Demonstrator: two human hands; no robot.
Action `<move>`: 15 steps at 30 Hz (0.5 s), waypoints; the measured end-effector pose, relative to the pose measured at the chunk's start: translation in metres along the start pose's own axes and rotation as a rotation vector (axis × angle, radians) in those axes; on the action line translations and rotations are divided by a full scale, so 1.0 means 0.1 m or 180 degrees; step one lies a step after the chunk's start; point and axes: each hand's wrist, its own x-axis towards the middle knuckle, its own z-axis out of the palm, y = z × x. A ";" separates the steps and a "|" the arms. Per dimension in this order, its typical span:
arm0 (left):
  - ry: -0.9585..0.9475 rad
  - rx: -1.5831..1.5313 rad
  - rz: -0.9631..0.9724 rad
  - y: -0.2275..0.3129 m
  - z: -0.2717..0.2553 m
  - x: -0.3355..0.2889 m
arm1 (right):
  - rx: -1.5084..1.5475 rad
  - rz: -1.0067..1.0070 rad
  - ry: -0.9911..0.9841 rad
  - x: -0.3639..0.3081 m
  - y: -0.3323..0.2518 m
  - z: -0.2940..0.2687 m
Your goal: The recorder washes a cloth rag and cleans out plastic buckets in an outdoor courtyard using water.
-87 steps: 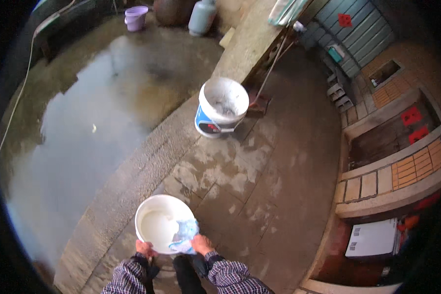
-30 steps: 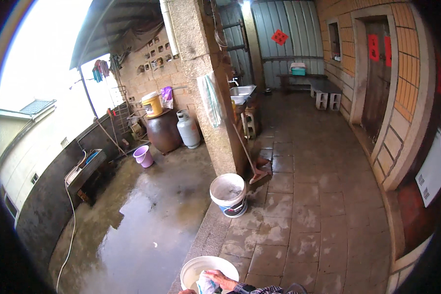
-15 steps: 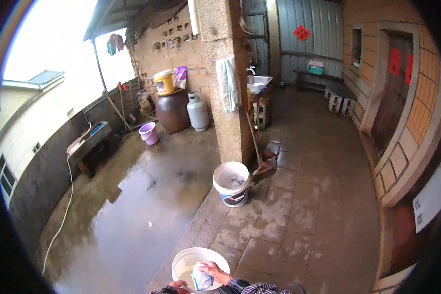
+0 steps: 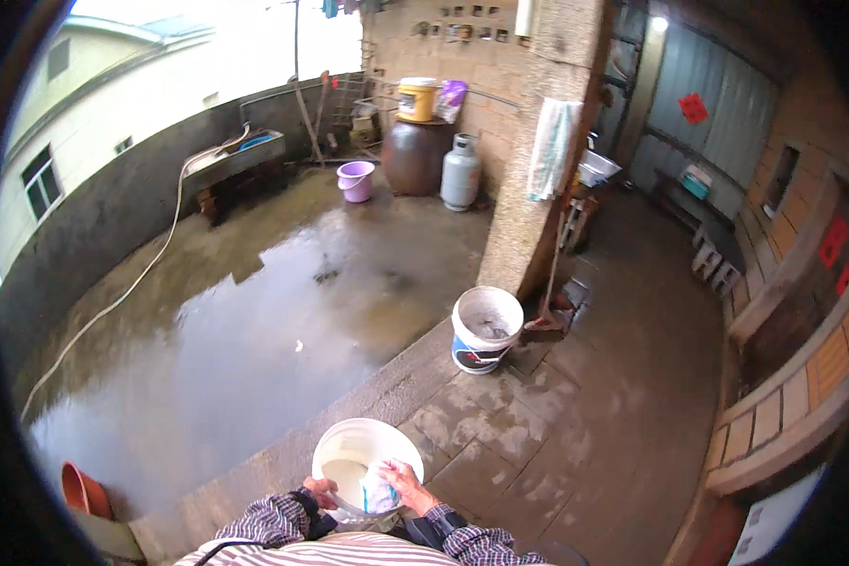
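Close in front of the person, the white bucket point(image 4: 364, 437) opens upward with something pale at the bottom, the left hand point(image 4: 321, 491) curling its fingers at the near-left rim, the right hand point(image 4: 406, 485) pinching a white-and-blue bundle point(image 4: 378, 495) inside, at the near-right side. Ahead, a blue-banded pail point(image 4: 470, 353) with greyish residue stands at the pillar point(image 4: 526, 222) foot, just beside a long-handled floor tool point(image 4: 545, 324), and the purple bucket point(image 4: 357, 183) sits beyond the puddle point(image 4: 255, 344). The bundle, partly screened by those fingers, runs roughly lengthwise away from the body.
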 end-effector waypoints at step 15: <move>0.0597 -0.0876 0.0958 -1.31 -0.25 0.14 | -0.0100 0.0390 -0.0301 0.08 0.09 0.78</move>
